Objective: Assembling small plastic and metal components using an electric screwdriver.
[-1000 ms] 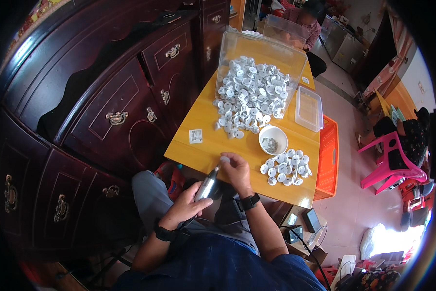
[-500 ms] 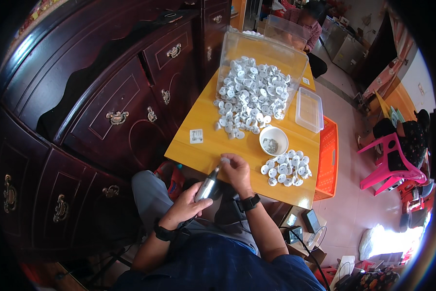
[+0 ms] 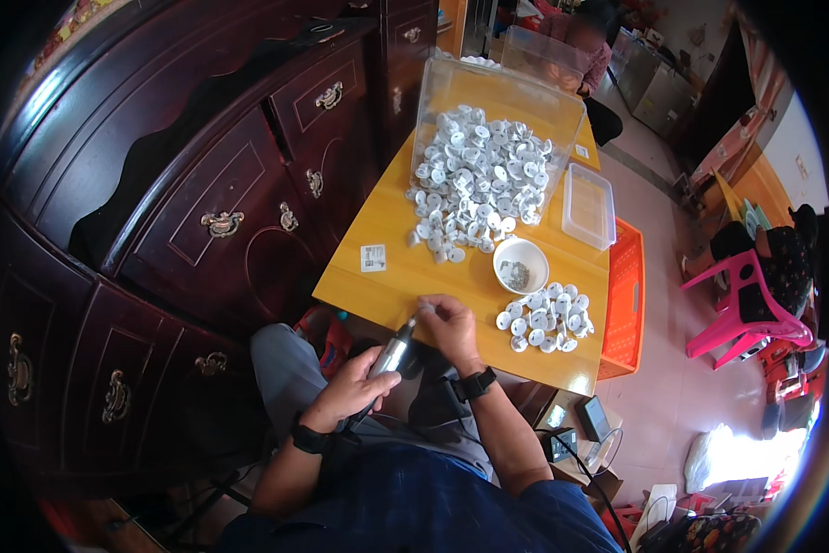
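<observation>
My left hand (image 3: 352, 391) is wrapped round a silver electric screwdriver (image 3: 391, 356), its tip slanting up toward the table's near edge. Just beyond that tip, my right hand (image 3: 450, 330) pinches a small white part, mostly covered by the fingers. A white bowl (image 3: 534, 252) of small metal pieces, probably screws, stands to the right of my right hand. Beside the bowl lies a small group of white round-headed parts (image 3: 541, 319). Farther back, a large heap of similar white parts (image 3: 479, 175) spills from a clear plastic bin (image 3: 562, 109) lying on its side.
The yellow wooden table (image 3: 391, 288) bears a white label (image 3: 373, 258) and a shallow clear container (image 3: 588, 207). An orange crate (image 3: 625, 304) stands along its right side. Dark wooden drawers (image 3: 221, 240) line the left. Another person (image 3: 585, 55) sits at the far end; a pink chair (image 3: 746, 304) is at right.
The screwdriver's tip has dipped slightly, and my left hand has shifted a little on it. My right fingers have turned, so the white part shows less. The piles look the same.
</observation>
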Available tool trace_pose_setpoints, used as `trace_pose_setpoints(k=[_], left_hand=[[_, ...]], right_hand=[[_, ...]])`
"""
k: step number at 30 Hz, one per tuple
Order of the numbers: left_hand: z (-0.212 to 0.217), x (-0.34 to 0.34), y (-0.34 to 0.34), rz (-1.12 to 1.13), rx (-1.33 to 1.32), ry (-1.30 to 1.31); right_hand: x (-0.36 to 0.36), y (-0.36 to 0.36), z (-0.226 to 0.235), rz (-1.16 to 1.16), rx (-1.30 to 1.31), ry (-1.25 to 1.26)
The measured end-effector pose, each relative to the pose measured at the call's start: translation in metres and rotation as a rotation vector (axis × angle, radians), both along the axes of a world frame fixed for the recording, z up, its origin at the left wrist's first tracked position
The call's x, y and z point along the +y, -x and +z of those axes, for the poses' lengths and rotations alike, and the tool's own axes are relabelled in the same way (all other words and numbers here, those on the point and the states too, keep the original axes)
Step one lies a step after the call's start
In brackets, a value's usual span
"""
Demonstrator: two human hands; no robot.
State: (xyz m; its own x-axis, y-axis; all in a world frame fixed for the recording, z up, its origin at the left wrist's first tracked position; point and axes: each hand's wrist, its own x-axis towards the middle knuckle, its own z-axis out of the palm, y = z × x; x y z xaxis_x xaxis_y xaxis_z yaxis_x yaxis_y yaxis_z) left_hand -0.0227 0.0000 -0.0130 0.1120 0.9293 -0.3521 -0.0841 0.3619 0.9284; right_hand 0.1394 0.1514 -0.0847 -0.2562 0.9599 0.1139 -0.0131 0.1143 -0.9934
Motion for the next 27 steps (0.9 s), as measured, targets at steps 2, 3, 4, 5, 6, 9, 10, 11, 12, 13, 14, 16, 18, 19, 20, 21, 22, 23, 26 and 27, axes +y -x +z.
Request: trace_pose_setpoints(k=[2, 3, 4, 5, 6, 9, 10, 11, 12, 13, 14, 16, 18, 19, 20, 21, 22, 23, 26, 27], left_hand=[[0.004, 0.001, 0.000, -0.006, 0.009, 0.008], [0.005, 0.002, -0.001, -0.011, 0.016, 0.015], [0.005, 0.002, -0.001, -0.012, 0.017, 0.015], [0.005, 0.003, -0.002, -0.010, 0.014, 0.023], [0.006, 0.003, -0.002, -0.008, 0.010, 0.031], [0.008, 0.003, -0.001, -0.013, -0.008, 0.044], [0.009, 0.003, -0.002, -0.013, -0.007, 0.043], [0.010, 0.003, -0.003, -0.009, -0.032, 0.054], [0.012, 0.003, -0.004, -0.005, -0.058, 0.065], [0.013, 0.003, -0.004, -0.008, -0.059, 0.063], [0.012, 0.003, -0.005, -0.016, -0.089, 0.072], [0.014, 0.002, -0.005, -0.034, -0.125, 0.080], [0.019, -0.001, -0.006, -0.044, -0.187, 0.092], [0.022, -0.002, -0.006, -0.057, -0.190, 0.093], [0.025, -0.005, -0.004, -0.050, -0.190, 0.084], [0.026, -0.006, -0.004, -0.044, -0.189, 0.075], [0.026, -0.007, -0.004, -0.053, -0.196, 0.075], [0.026, -0.007, -0.003, -0.040, -0.168, 0.085], [0.021, -0.006, -0.002, -0.029, -0.133, 0.093], [0.022, -0.005, -0.004, -0.031, -0.129, 0.100]], right_hand=[[0.001, -0.001, -0.002, 0.004, -0.006, -0.006], [0.002, -0.001, -0.002, 0.008, -0.013, -0.013], [0.002, -0.002, -0.003, 0.007, -0.012, -0.013], [0.002, -0.002, -0.002, 0.012, -0.011, -0.005], [0.002, -0.002, -0.001, 0.017, -0.010, 0.004], [0.003, -0.004, 0.002, 0.066, -0.048, 0.047], [0.002, -0.004, 0.002, 0.065, -0.048, 0.046], [0.002, -0.005, 0.004, 0.066, -0.018, 0.064], [0.002, -0.005, 0.005, 0.067, 0.011, 0.083], [0.001, -0.005, 0.006, 0.064, 0.011, 0.081], [0.001, -0.006, 0.007, 0.046, 0.027, 0.091], [-0.001, -0.010, 0.010, 0.020, 0.038, 0.098], [-0.006, -0.021, 0.022, 0.011, 0.096, 0.136], [-0.006, -0.029, 0.025, -0.002, 0.093, 0.135], [-0.005, -0.036, 0.029, -0.054, 0.024, 0.044], [-0.004, -0.045, 0.035, -0.104, -0.045, -0.047], [-0.002, -0.058, 0.043, -0.113, -0.053, -0.049], [0.000, -0.071, 0.058, -0.176, -0.146, -0.185], [0.012, -0.113, 0.085, -0.319, -0.348, -0.361], [0.021, -0.129, 0.081, -0.374, -0.448, -0.429]])
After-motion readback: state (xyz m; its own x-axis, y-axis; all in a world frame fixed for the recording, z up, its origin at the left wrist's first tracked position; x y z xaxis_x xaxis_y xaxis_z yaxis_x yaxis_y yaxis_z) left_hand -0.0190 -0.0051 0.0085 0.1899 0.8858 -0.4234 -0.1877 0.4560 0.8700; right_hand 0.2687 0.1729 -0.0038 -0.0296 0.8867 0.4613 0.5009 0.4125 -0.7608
